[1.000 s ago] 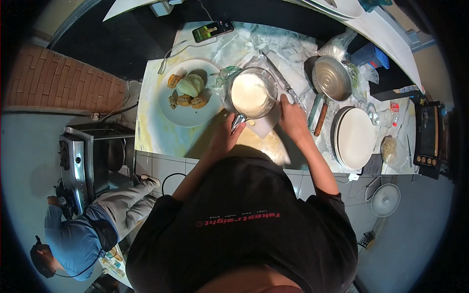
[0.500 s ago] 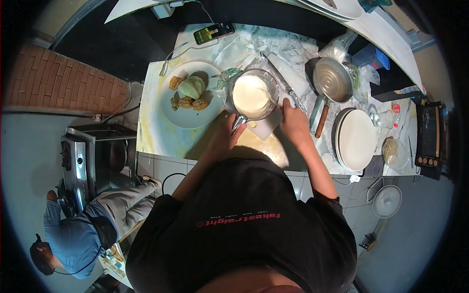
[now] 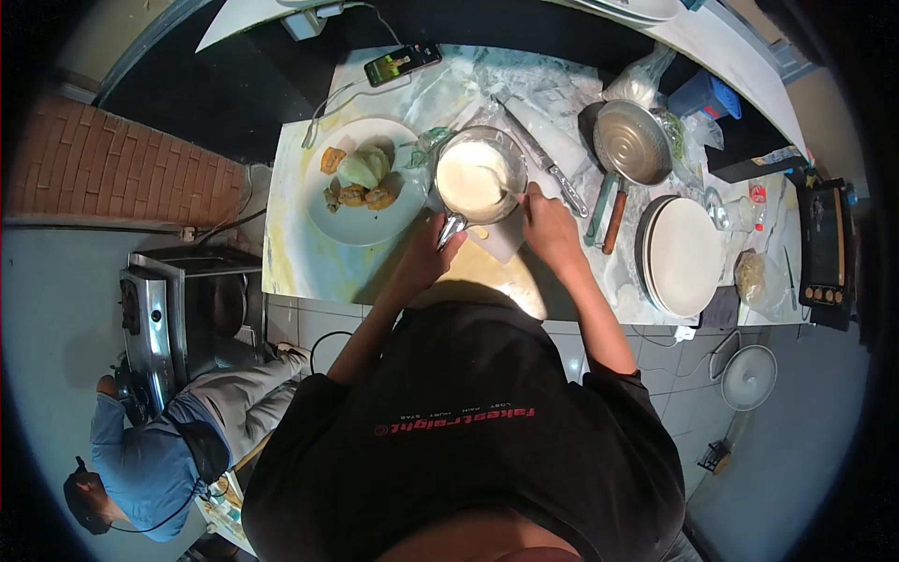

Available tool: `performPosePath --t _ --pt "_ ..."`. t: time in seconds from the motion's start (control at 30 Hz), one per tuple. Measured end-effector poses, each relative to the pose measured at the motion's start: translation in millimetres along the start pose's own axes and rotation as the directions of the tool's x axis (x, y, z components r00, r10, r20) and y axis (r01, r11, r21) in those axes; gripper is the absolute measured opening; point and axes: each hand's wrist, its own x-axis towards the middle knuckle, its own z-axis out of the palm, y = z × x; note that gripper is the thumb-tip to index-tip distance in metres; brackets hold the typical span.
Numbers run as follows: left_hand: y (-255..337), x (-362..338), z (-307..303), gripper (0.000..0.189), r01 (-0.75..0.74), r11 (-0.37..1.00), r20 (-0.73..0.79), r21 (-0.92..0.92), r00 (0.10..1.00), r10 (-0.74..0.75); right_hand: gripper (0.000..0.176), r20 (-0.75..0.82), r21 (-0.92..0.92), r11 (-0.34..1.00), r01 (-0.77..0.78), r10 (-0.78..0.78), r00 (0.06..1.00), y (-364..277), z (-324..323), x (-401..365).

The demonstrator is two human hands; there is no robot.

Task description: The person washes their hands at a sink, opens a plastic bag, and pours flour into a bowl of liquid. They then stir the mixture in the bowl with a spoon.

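My left hand point(image 3: 424, 258) is closed round the shiny handle of a saucepan point(image 3: 521, 157) holding a creamy white liquid point(image 3: 468, 176). My right hand point(image 3: 554, 228) is closed at the pan's right rim, its fingers pinching a thin utensil that dips into the liquid; most of that utensil is hidden. Below the pan, a pale board point(image 3: 501, 242) partly shows. A large kitchen knife point(image 3: 543, 157) lies just right of the pan. To the left stands a white plate point(image 3: 335, 211) with a pale green cabbage-like piece point(image 3: 363, 169) and several browned pieces point(image 3: 352, 196).
A phone point(image 3: 403, 65) with a cable lies at the back. On the right are a metal pan point(image 3: 634, 140) with a wooden handle, stacked plates point(image 3: 686, 258), plastic bags point(image 3: 751, 276) and a small oven point(image 3: 824, 258). A person point(image 3: 154, 459) is beside a stove point(image 3: 150, 318) at lower left.
The saucepan and both hands have shifted slightly left. My right hand has come from beside the pan to its rim, its fingers now on the utensil.
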Motion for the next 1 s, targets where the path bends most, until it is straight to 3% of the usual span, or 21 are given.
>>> performPosePath --t 0.07,0.17,0.23,0.27,0.37,0.43,0.5,0.53,0.6,0.63,0.73,0.8,0.87,0.9,0.93,0.97,1.0 --pt "3.3 1.2 2.0 0.031 0.01 1.0 0.016 0.028 1.0 -0.011 0.031 0.044 0.109 0.992 0.059 -0.064 0.997 -6.0 -0.7 -4.9" --pt "-7.8 1.8 8.3 0.029 -0.011 0.999 0.042 -0.04 0.999 0.013 0.042 0.05 0.24 0.971 0.009 -0.021 0.999 -7.9 -9.3 12.0" --pt "-10.9 3.4 9.7 0.026 -0.251 0.968 -0.053 0.01 0.966 0.251 0.049 -0.061 0.279 0.96 -0.023 0.042 0.997 5.2 -2.7 28.3" --pt "-5.0 2.5 5.2 0.026 -0.254 0.967 -0.055 0.011 0.965 0.255 0.049 -0.064 0.279 0.96 -0.019 0.039 0.997 9.8 -6.6 27.6" --pt "6.4 -1.3 -5.1 0.02 0.146 0.948 0.175 -0.282 0.98 -0.098 0.048 -0.054 0.389 0.912 -0.13 0.163 0.985 26.4 -19.6 22.9" --pt "5.4 -3.2 -6.5 0.019 0.14 0.929 0.195 -0.343 0.978 -0.076 0.048 0.115 0.688 0.68 -0.254 0.244 0.963 42.0 -24.0 14.7" --pt "7.4 -4.7 -9.1 0.019 0.13 0.913 0.224 -0.386 0.974 -0.044 0.052 0.287 0.875 0.332 -0.352 0.232 0.93 62.1 -23.0 6.8" --pt "8.2 -5.0 -10.4 0.019 0.128 0.913 0.229 -0.388 0.973 -0.039 0.057 0.364 0.925 0.074 -0.373 0.116 0.924 74.3 -23.5 4.3" --pt "9.0 -5.6 -12.5 0.018 0.144 0.901 0.248 -0.409 0.968 -0.042 0.061 0.294 0.804 -0.451 -0.387 -0.265 0.918 90.2 -14.9 -5.0" --pt "8.9 -5.0 -13.6 0.018 0.144 0.901 0.255 -0.41 0.966 -0.038 0.063 0.214 0.756 -0.532 -0.382 -0.351 0.912 93.3 -8.5 -9.5" --pt "7.8 -2.9 -15.3 0.019 0.175 0.897 0.276 -0.405 0.959 -0.063 0.063 0.127 0.698 -0.605 -0.382 -0.421 0.898 93.9 2.8 -18.1" --pt "8.7 -2.3 -15.8 0.02 0.176 0.903 0.268 -0.393 0.961 -0.071 0.064 0.105 0.689 -0.613 -0.387 -0.444 0.89 96.8 7.6 -21.1" --pt "5.0 -0.2 -13.8 0.02 0.185 0.908 0.265 -0.377 0.96 -0.085 0.062 0.214 0.753 -0.526 -0.396 -0.373 0.903 100.8 11.9 -20.8" --pt "4.0 1.0 -14.2 0.021 0.205 0.899 0.277 -0.387 0.956 -0.099 0.056 0.358 0.851 -0.349 -0.394 -0.163 0.919 100.9 14.3 -18.6" --pt "3.2 1.4 -14.3 0.021 0.226 0.889 0.288 -0.397 0.951 -0.113 0.053 0.401 0.909 0.074 -0.411 0.118 0.908 102.8 21.3 -14.2" --pt "4.0 0.9 -14.1 0.021 0.228 0.89 0.289 -0.394 0.95 -0.115 0.056 0.111 0.843 0.494 -0.214 0.23 0.967 107.9 42.9 -10.7" --pt "5.5 0.6 -13.5 0.021 0.241 0.888 0.286 -0.392 0.949 -0.132 0.06 -0.203 0.558 0.828 -0.053 0.199 0.959 98.7 51.4 -10.0"
